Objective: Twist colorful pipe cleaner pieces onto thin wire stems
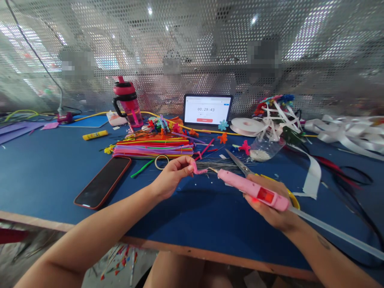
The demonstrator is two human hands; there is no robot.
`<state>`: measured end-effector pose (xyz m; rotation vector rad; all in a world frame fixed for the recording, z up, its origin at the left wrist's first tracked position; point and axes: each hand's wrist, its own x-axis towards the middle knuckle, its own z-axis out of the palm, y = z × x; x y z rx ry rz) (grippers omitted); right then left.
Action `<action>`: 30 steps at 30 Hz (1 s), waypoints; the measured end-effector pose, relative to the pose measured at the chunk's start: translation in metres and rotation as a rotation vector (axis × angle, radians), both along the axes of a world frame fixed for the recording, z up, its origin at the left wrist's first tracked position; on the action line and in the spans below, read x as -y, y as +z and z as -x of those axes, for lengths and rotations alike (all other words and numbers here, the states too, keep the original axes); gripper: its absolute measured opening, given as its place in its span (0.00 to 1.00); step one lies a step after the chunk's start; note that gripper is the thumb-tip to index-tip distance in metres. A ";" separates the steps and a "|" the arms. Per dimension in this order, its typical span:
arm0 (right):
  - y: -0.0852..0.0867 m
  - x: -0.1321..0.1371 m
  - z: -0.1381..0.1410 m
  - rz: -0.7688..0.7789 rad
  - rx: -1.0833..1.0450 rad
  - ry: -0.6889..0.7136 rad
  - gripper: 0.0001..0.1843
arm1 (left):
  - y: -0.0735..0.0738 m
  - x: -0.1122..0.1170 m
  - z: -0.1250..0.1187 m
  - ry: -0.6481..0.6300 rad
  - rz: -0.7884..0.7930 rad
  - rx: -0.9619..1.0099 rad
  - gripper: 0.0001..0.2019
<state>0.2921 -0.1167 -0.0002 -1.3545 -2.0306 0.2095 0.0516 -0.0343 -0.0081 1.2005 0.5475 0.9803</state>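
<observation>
Over the blue worktable (60,192), the left hand (171,178) pinches a curled pink pipe cleaner (196,168) in its fingertips, while the right hand (270,212) wraps around a pink hot glue gun (252,188); steel scissors (237,164) lie just beyond its nozzle, a phone (102,182) near the left hand.

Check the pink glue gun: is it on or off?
On, apparently: the pink glue gun has a lit red window glowing onto the right hand.

Open blue worktop (192,228) lies below the left hand (171,178) and right hand (270,204), but the pipe-cleaner bundle (153,149) and scissors (240,166) block the way toward upper centre.
</observation>
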 end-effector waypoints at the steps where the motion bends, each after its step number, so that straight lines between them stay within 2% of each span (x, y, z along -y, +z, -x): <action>1: 0.000 0.001 0.000 -0.003 0.005 -0.016 0.08 | 0.000 0.000 0.000 0.002 -0.001 0.000 0.08; 7: -0.002 0.004 0.009 -0.059 0.082 -0.028 0.05 | -0.004 0.001 0.000 -0.005 -0.025 -0.005 0.09; 21: -0.005 0.000 0.016 -0.094 0.080 0.034 0.06 | -0.003 0.003 -0.001 -0.008 -0.107 -0.050 0.09; 30: -0.002 0.000 0.014 -0.068 0.099 0.031 0.06 | -0.003 0.004 -0.001 -0.012 -0.072 -0.032 0.09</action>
